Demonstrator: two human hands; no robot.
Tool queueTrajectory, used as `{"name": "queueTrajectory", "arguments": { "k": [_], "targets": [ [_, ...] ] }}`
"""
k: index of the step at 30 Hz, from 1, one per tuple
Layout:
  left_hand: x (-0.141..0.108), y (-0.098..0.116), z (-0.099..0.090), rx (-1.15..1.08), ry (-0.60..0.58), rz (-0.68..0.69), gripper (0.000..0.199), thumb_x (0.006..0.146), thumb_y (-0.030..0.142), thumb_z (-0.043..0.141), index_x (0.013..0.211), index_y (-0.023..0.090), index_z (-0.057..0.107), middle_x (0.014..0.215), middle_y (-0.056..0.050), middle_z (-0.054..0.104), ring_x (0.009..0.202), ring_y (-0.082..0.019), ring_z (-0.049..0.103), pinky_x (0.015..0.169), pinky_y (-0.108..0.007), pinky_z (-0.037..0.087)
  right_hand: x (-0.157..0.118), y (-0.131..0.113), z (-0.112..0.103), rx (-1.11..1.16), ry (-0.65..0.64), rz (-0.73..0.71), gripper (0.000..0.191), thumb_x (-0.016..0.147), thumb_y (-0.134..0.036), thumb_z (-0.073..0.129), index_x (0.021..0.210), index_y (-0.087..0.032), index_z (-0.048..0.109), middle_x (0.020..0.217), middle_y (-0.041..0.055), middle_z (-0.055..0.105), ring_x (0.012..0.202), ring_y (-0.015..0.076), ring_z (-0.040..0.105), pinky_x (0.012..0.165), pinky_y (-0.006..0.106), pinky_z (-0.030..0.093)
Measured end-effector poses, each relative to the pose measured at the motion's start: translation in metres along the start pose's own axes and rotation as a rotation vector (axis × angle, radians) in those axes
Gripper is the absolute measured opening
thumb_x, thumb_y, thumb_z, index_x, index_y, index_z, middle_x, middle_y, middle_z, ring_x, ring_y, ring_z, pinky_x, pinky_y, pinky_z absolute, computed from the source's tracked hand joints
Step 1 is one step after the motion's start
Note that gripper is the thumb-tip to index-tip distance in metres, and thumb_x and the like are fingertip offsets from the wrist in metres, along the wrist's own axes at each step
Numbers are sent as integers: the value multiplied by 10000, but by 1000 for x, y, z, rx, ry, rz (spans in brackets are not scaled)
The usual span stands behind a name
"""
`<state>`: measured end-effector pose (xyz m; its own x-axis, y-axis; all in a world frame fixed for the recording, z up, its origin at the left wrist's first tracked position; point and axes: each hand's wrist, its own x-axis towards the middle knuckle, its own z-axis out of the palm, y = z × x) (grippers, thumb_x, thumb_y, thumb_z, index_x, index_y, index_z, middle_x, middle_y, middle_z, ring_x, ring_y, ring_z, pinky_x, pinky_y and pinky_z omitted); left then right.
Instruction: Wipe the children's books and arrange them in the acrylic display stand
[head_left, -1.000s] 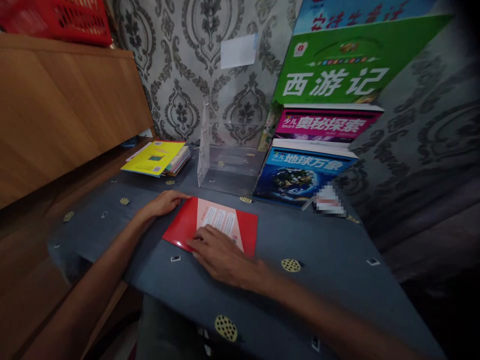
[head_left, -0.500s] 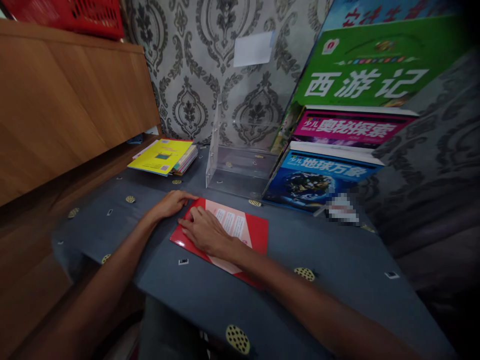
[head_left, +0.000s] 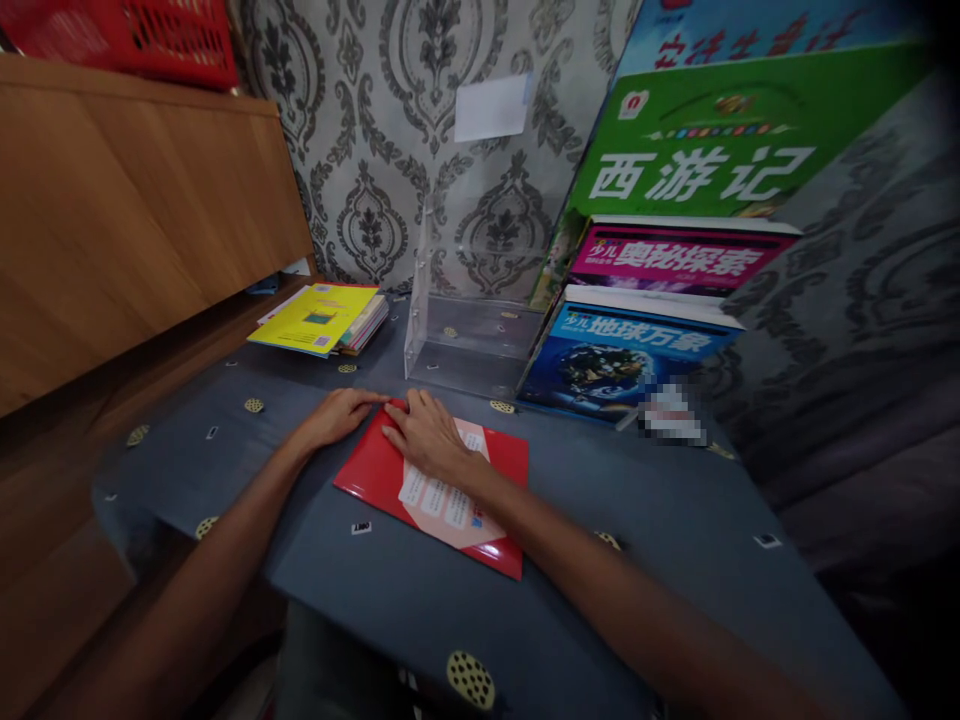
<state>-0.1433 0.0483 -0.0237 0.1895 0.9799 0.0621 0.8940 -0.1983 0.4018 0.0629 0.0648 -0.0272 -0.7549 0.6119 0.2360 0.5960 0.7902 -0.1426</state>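
A red booklet [head_left: 367,460] with a pale pink panel and white text boxes lies flat on the cloth-covered table, slightly turned. At its far-left corner, my left hand [head_left: 341,412] rests on the cloth, index finger stretched to the booklet's edge and holding nothing. My right hand [head_left: 431,435] lies palm down on the cover near the far edge. Its fingers are apart and partly bent, touching the surface. The right hand and forearm hide part of the printed panel.
Behind the booklet stands a clear acrylic rack [head_left: 469,365], with upright books [head_left: 600,355] at its right. A stack of books topped by a yellow one [head_left: 315,318] sits at the back left. A wooden cabinet [head_left: 142,200] carries a red basket [head_left: 180,40].
My right hand has slid over the cover toward the far edge, uncovering the near-left part of the booklet. The left hand stays at the far-left corner. The view has shifted slightly.
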Motion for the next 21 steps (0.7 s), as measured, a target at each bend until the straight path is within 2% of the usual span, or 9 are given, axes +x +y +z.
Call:
{"name": "queueTrajectory", "arguments": {
  "k": [5,9,14,21],
  "targets": [
    [-8,15,0,93,10,-36,426,975,352,425,1321,235,644,1285,-73,695,1150,-259,657,963,-358,489,-3,-4,-4,11,-2,67,396,1008,-389,490,1260,-100,594,1179,165,551,1141,297,472,973,443,411],
    [-14,30,-1,195,41,-109,423,976,399,445,1315,248,648,1269,-80,703,1129,-280,661,922,-357,503,-12,-1,-7,22,-3,97,368,1017,-375,476,1188,-79,615,1186,175,550,1164,294,461,986,452,411],
    [-17,40,0,282,42,-126,426,988,381,418,1337,256,628,1270,-91,696,1133,-288,655,911,-360,504,-35,10,-11,6,31,116,334,1023,-366,465,1140,-98,627,1168,167,562,1144,292,474,988,470,419],
    [-17,39,2,323,43,-115,455,994,401,374,1351,255,616,1240,-99,701,1073,-282,669,865,-353,508,-75,37,-25,-82,-7,197,309,1010,-324,493,1158,-93,635,1113,160,578,1105,293,513,927,435,448]
  ]
}}
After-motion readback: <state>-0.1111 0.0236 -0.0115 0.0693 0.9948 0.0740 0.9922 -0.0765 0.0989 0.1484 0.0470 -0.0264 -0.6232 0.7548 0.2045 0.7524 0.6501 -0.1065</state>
